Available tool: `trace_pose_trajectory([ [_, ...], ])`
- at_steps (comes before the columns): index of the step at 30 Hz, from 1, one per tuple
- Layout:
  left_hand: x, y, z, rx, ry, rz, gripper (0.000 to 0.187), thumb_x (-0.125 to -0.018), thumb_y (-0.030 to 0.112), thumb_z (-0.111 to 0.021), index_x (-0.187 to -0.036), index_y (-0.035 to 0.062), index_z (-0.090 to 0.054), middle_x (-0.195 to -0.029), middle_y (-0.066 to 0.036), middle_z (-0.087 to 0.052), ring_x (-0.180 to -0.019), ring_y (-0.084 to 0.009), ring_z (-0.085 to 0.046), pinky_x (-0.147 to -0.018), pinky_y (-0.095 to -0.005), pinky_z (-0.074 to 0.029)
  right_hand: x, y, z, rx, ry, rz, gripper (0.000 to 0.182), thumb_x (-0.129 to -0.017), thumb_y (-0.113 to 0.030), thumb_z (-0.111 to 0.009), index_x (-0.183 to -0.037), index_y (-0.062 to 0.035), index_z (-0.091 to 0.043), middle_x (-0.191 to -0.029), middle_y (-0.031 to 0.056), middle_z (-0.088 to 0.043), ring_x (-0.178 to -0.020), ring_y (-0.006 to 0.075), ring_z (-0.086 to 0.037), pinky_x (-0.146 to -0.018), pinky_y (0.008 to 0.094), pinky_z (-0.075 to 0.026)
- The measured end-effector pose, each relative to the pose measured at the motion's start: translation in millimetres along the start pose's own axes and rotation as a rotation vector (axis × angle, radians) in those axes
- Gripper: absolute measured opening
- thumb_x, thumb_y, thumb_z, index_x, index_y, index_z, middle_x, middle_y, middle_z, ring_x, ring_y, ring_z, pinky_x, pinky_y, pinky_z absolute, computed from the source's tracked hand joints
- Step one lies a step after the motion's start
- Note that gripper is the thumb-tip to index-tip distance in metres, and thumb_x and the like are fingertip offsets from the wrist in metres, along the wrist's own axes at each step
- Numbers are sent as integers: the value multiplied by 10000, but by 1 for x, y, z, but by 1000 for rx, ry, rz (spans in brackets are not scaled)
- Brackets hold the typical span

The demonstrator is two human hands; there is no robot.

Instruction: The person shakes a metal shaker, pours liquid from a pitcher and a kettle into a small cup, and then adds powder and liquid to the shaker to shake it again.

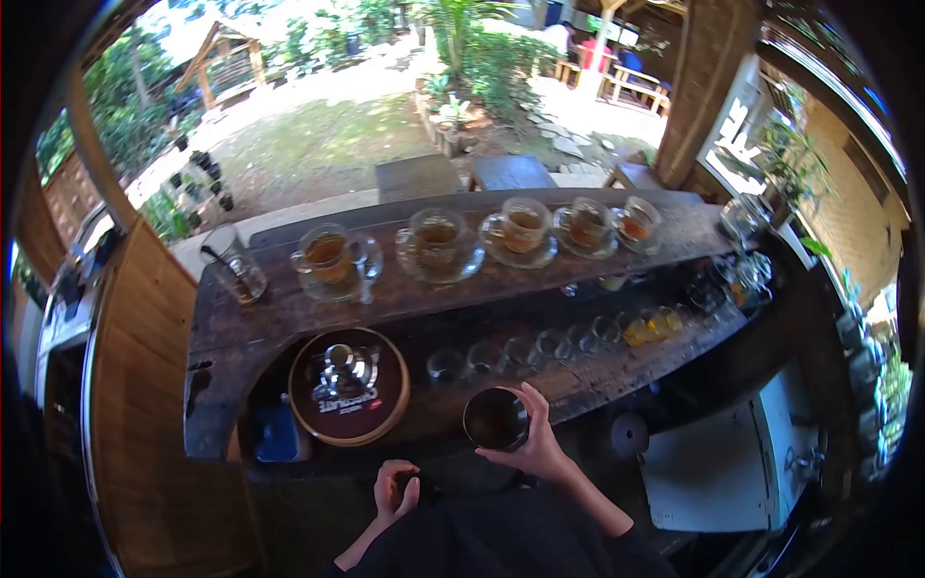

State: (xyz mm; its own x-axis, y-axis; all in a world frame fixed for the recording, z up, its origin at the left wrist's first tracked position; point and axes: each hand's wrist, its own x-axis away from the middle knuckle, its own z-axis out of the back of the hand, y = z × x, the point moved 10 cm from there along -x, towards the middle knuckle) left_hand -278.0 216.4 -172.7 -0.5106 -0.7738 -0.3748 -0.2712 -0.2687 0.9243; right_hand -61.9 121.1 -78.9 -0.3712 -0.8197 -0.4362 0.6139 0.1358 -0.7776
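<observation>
— What do the hands hold?
— The right hand (536,445) grips a dark cup (496,419) of dark liquid; the left hand (395,488) is curled shut around something small and dark, just left of it.
— And beyond them?
— Empty glasses (525,352) line the surface (597,376); farther off, five glass cups of amber tea (438,241) sit on saucers.

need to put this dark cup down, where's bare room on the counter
Bare wood on the upper counter left of the round tin, below the spoon glass. Crowded: the tea cup row and the empty glasses.
</observation>
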Motion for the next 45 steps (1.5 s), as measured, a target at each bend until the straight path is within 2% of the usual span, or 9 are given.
trace_pose_trajectory([
  [6,-4,2,-79,-8,-160,122,199,-827,20,-555,-1020,11,-507,-927,-87,-567,-829,-137,-529,-751,-259,-414,42,9,79,-58,85,0,1132,-591,-99,-852,-1387,-110,-48,-1272,216,-417,-1180,321,-456,-972,430,-376],
  [9,0,-14,-133,56,-278,349,184,-846,5,-544,-1026,21,-506,-928,-58,-566,-834,-107,-523,-754,-242,-414,71,8,132,-13,184,49,1151,-570,-115,-865,-1385,-97,-52,-1267,214,-425,-1179,319,-458,-978,436,-370],
  [20,50,-16,-399,216,-722,506,353,-841,45,-602,-1159,47,-448,-1019,-45,-542,-910,-89,-515,-819,-239,-422,231,76,326,-37,393,-329,1163,-568,-167,-881,-1381,-87,-54,-1264,192,-418,-1209,285,-437,-1037,417,-316],
  [26,69,1,-507,122,-945,284,806,-686,175,-793,-1325,50,-318,-1247,-106,-448,-1148,-205,-473,-976,-342,-377,229,100,348,-215,226,-396,1142,-595,-209,-870,-1386,-117,-51,-1303,195,-371,-1255,291,-381,-1045,424,-308],
  [32,34,-43,-542,172,-954,290,900,-634,188,-831,-1343,43,-296,-1331,-130,-395,-1250,-241,-405,-1017,-368,-340,187,136,353,-262,192,-305,1059,-641,-226,-843,-1380,-73,-101,-1327,203,-376,-1243,317,-410,-1050,416,-309],
  [36,-15,-47,-566,115,-955,159,913,-630,193,-836,-1347,46,-290,-1318,-124,-419,-1242,-224,-413,-1019,-364,-343,154,153,377,-126,226,-97,992,-635,-240,-842,-1368,-78,-194,-1379,189,-296,-1295,299,-331,-1038,428,-327],
  [39,-42,-52,-585,251,-962,202,871,-638,172,-834,-1335,46,-328,-1316,-100,-443,-1235,-213,-428,-1029,-375,-342,154,186,428,-88,389,-244,858,-668,-228,-818,-1341,-102,-301,-1425,144,-198,-1316,281,-271,-1010,442,-331],
  [42,-59,-63,-587,277,-1018,230,852,-650,136,-825,-1337,43,-329,-1315,-104,-448,-1237,-204,-427,-1033,-372,-349,173,223,499,-173,885,-280,605,-834,-179,-606,-1345,-58,-306,-1412,102,-289,-1257,231,-375,-975,341,-332],
  [45,-50,-95,-591,223,-1099,198,768,-730,167,-766,-1342,57,-315,-1305,-97,-456,-1203,-210,-461,-1019,-369,-378,191,243,547,-141,1104,-279,500,-919,-161,-496,-1370,-83,-296,-1434,67,-283,-1288,210,-351,-1000,349,-313],
])
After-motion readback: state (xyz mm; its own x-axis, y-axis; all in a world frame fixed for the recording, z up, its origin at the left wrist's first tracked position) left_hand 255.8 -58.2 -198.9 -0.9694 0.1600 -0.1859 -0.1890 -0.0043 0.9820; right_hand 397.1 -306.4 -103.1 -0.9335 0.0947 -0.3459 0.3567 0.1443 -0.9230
